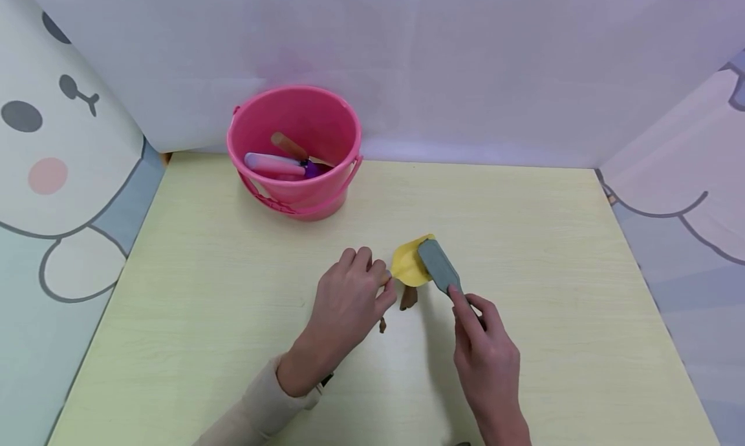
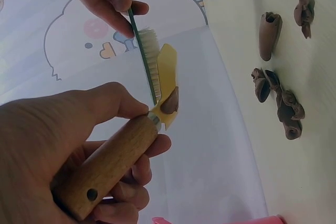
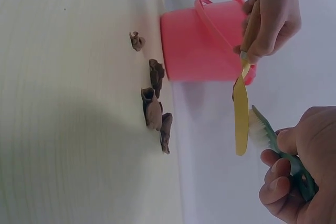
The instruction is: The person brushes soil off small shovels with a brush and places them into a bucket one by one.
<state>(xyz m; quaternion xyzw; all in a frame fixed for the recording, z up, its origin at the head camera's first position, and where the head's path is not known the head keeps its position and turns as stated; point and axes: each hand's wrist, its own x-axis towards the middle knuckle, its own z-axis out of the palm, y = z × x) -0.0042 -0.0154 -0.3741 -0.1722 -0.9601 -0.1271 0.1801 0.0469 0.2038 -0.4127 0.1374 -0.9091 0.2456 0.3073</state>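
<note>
My left hand [image 1: 348, 297] grips the wooden handle [image 2: 113, 169] of a small garden trowel with a yellow blade [image 1: 405, 264]. In my right hand [image 1: 487, 359] is a green brush [image 1: 438, 262], held by its thin handle. Its white bristles [image 2: 149, 48] meet the face of the yellow blade, as the left wrist view shows. A brown clump [image 2: 170, 102] clings to the blade near its metal neck. Both tools are held up above the table. Below them lie several curled brown pieces [image 3: 153, 111], partly hidden by the left hand in the head view.
A pink bucket [image 1: 297, 197] stands at the back left of the pale wooden table [image 1: 541, 239]. Inside it are a wooden handle [image 1: 289, 145] and a pink-and-purple handled tool [image 1: 276, 165]. Cloth printed with cartoon figures [image 1: 70, 148] hangs around the table.
</note>
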